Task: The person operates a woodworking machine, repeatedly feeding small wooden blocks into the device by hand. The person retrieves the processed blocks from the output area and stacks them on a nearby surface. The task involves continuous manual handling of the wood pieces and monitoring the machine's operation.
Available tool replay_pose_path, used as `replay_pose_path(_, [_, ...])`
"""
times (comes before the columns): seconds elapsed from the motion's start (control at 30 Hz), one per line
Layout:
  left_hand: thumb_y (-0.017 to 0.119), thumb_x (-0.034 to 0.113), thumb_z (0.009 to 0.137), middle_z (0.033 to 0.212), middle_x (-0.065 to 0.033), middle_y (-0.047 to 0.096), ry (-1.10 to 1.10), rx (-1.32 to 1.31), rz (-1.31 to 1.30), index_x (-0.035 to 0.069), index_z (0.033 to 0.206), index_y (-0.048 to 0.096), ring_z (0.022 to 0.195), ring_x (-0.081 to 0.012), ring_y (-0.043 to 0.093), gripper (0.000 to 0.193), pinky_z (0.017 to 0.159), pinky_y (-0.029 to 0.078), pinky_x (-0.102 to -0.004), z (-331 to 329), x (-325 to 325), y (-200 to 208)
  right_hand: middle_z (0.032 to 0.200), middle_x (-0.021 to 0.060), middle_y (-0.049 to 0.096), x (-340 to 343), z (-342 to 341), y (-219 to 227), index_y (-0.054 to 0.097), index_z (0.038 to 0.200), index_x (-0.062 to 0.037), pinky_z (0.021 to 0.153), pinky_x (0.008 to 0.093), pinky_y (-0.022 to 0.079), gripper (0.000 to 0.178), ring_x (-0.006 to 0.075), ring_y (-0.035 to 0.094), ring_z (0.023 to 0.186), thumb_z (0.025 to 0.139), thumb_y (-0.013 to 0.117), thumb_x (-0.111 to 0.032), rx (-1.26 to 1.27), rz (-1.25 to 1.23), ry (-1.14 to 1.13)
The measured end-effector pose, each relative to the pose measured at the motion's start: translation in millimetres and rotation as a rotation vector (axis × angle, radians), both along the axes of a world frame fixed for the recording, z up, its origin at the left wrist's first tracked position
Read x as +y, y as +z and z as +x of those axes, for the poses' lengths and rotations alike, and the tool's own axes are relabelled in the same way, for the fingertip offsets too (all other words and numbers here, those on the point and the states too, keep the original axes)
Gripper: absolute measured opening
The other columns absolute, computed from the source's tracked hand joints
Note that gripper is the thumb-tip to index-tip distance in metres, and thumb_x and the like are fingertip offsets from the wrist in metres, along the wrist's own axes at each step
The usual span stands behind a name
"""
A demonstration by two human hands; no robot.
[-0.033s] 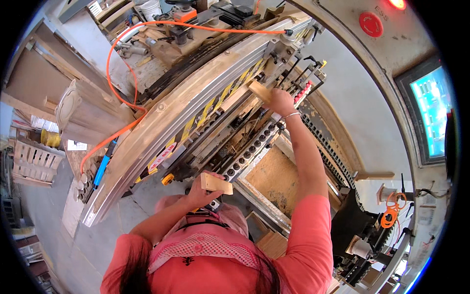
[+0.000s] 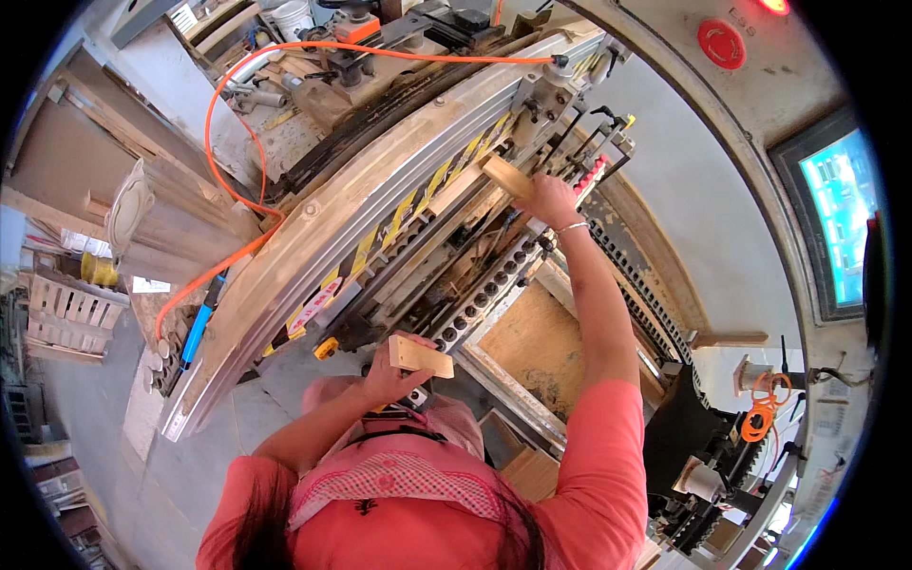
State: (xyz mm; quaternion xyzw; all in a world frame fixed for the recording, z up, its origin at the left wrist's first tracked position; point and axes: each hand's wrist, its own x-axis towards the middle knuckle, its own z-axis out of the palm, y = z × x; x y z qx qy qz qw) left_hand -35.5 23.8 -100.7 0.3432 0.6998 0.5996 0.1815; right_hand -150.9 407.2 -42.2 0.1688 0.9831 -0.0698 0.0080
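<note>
The far wooden block (image 2: 504,177) is lying against the striped yellow-and-black rail (image 2: 399,223) of the drilling machine (image 2: 446,256), its long axis running from upper left to lower right, slantwise across the rail. The right hand (image 2: 548,200) is closing around the block's lower right end, so the block is extending up and to the left from the hand, away from the person. The right arm is reaching out nearly straight, well forward of the body.

A second wooden block (image 2: 421,357) is sitting much nearer, close to the chest, its long axis running almost level with a slight drop to the right. The left hand (image 2: 385,372) is gripping it from below and from its left end, with the elbow bent. The two blocks are well apart, with the row of drill heads (image 2: 484,294) lying between them.

An orange hose (image 2: 223,142) is looping over the machine's far left side, and a lit screen (image 2: 841,209) is glowing at the right.
</note>
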Motion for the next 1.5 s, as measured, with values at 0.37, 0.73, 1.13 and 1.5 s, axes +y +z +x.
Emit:
replay_pose_path(0.37, [0.077, 0.015, 0.066, 0.102, -0.0092, 0.063, -0.048, -0.149, 0.141, 0.006, 0.104, 0.054, 0.095, -0.0265, 0.059, 0.045, 0.083, 0.045, -0.0372, -4, 5, -6, 0.081, 0.0171, 0.065, -7, 4, 2, 0.065, 0.083, -0.0018, 0.071, 0.0406, 0.051, 0.047, 0.032, 0.063, 0.079, 0.075, 0.062, -0.048, -0.004, 0.072, 0.014])
replay_pose_path(0.73, [0.078, 0.017, 0.068, 0.122, -0.0102, 0.057, -0.299, -0.014, -0.093, 0.009, 0.109, 0.053, 0.128, -0.0331, 0.037, 0.049, 0.101, 0.035, -0.0422, -16, 9, 5, 0.079, 0.0151, 0.067, -6, 2, 6, 0.068, 0.08, -0.0032, 0.071, 0.0379, 0.052, 0.044, 0.0288, 0.065, 0.079, 0.077, 0.061, -0.047, -0.023, 0.148, 0.103])
replay_pose_path(1.13, [0.076, 0.023, 0.072, 0.124, -0.0046, 0.054, -0.311, 0.02, -0.119, 0.009, 0.111, 0.052, 0.129, -0.034, 0.035, 0.048, 0.101, 0.036, -0.04, -16, 16, 3, 0.079, 0.0182, 0.064, -2, -15, -3, 0.066, 0.078, -0.0003, 0.071, 0.0398, 0.051, 0.047, 0.0319, 0.063, 0.079, 0.073, 0.064, -0.047, 0.037, 0.11, 0.169])
replay_pose_path(1.5, [0.076, 0.023, 0.071, 0.125, -0.0051, 0.053, -0.304, 0.043, -0.16, 0.011, 0.114, 0.053, 0.129, -0.0335, 0.035, 0.05, 0.1, 0.037, -0.0395, -16, 18, 8, 0.083, 0.017, 0.066, -6, -18, -3, 0.067, 0.082, -0.0012, 0.075, 0.0387, 0.051, 0.049, 0.0313, 0.064, 0.083, 0.072, 0.066, -0.049, -0.022, 0.071, 0.057])
